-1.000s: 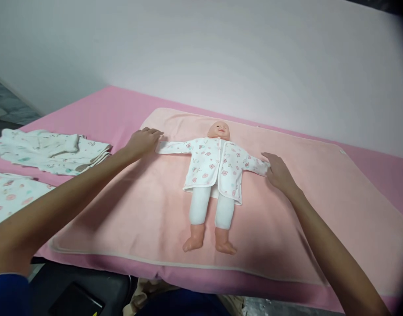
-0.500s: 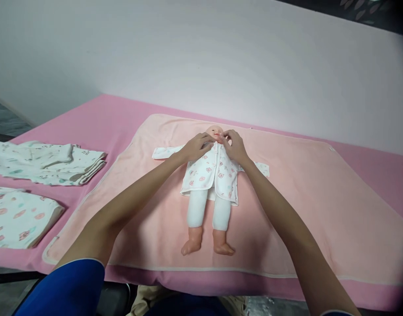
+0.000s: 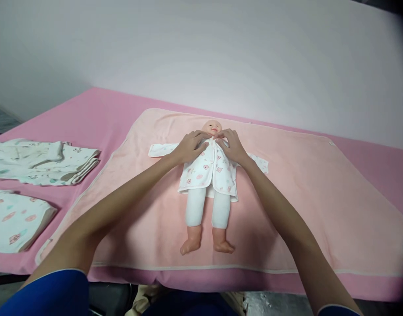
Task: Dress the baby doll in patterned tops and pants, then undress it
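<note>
A baby doll lies on its back with its head at the far side, dressed in white leggings with bare feet. Over its body is a white baby shirt with small pink prints, its sleeves spread to both sides. At the collar, below the doll's chin, my left hand has its bent fingers on the left edge of the neckline. My right hand grips the collar from the other side, fingertips close to the left ones. The fingertips are partly hidden, and the front edges meet at the top of the chest.
A peach blanket lies under the doll on a pink padded table. Folded printed clothes sit at the left, with another folded printed cloth nearer me. A pale wall rises behind the table.
The view has shifted slightly, so the table and doll sit a little farther left and higher. Both hands stay at the collar, moved slightly down from the doll's face, and more of it shows.
</note>
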`<state>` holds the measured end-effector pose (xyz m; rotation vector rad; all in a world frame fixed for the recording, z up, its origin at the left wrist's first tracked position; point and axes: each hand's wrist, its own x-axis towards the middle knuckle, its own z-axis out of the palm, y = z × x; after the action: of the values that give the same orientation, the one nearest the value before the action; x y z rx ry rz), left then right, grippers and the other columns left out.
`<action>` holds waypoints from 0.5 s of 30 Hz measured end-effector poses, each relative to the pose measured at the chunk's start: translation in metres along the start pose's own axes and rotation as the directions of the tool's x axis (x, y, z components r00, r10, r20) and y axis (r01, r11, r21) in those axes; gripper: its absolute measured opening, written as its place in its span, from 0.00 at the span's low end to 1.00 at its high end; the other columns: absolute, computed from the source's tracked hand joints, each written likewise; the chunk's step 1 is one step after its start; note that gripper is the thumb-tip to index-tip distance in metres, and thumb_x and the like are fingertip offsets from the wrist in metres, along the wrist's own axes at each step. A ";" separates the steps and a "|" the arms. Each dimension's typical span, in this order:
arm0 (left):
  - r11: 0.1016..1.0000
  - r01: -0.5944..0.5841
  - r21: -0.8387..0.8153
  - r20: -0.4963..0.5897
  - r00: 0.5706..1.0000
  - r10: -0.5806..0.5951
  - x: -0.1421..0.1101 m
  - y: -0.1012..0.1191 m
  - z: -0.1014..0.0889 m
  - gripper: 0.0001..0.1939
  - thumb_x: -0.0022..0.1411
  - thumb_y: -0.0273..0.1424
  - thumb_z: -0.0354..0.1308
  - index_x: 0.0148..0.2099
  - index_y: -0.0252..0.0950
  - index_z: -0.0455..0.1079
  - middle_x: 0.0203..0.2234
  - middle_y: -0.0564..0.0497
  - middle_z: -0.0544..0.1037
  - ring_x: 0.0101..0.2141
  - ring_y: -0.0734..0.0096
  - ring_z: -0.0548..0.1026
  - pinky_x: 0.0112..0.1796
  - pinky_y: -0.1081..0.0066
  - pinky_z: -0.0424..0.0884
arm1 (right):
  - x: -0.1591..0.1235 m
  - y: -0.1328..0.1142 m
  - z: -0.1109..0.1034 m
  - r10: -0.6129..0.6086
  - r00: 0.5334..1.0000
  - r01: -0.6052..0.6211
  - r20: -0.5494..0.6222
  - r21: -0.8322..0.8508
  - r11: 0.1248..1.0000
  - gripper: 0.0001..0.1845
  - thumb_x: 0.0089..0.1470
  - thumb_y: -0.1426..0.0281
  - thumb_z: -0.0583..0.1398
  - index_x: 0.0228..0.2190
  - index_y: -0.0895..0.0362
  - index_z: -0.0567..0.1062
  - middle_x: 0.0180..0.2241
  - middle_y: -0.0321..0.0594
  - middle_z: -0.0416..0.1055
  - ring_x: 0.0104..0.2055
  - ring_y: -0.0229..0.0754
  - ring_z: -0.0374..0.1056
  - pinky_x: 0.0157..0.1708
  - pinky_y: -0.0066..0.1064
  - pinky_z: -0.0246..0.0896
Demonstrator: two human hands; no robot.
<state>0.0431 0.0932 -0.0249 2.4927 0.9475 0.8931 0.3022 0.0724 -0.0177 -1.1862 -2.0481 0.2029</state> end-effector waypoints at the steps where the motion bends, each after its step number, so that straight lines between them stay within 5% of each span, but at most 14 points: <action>1: 1.000 0.010 0.025 -0.013 1.000 -0.010 -0.014 0.002 -0.007 0.23 0.80 0.43 0.50 0.67 0.42 0.74 0.66 0.43 0.77 0.64 0.49 0.74 0.66 0.46 0.66 | -0.012 -0.008 -0.005 -0.012 1.000 0.011 -0.021 -0.032 0.999 0.15 0.74 0.57 0.57 0.53 0.50 0.76 0.57 0.49 0.77 0.63 0.58 0.69 0.68 0.57 0.61; 4: 0.995 -0.001 0.101 0.035 0.999 -0.003 -0.075 0.009 -0.031 0.23 0.80 0.44 0.52 0.69 0.42 0.70 0.68 0.42 0.75 0.65 0.48 0.73 0.64 0.48 0.67 | -0.078 -0.032 -0.028 0.036 0.998 -0.040 -0.060 -0.059 0.997 0.20 0.75 0.58 0.58 0.62 0.49 0.71 0.61 0.51 0.73 0.63 0.58 0.69 0.64 0.55 0.65; 9: 0.970 0.044 0.238 0.174 0.981 -0.087 -0.153 0.031 -0.031 0.31 0.67 0.54 0.66 0.61 0.39 0.69 0.60 0.38 0.78 0.55 0.43 0.76 0.54 0.48 0.69 | -0.186 -0.059 -0.037 0.165 0.965 -0.159 0.205 -0.043 0.986 0.24 0.64 0.58 0.68 0.57 0.50 0.70 0.54 0.50 0.74 0.55 0.59 0.72 0.52 0.51 0.69; 15: 0.954 0.163 0.251 0.099 0.976 -0.193 -0.158 0.050 -0.012 0.08 0.71 0.36 0.59 0.46 0.41 0.63 0.34 0.50 0.79 0.37 0.55 0.76 0.49 0.52 0.66 | -0.196 -0.069 -0.019 0.161 0.970 -0.126 0.183 -0.187 0.974 0.09 0.61 0.73 0.62 0.38 0.51 0.66 0.29 0.34 0.69 0.32 0.47 0.65 0.40 0.42 0.59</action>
<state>-0.0329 -0.0499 -0.0609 2.5716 1.2824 0.5903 0.3252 -0.1269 -0.0741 -1.4769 -2.1866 0.2223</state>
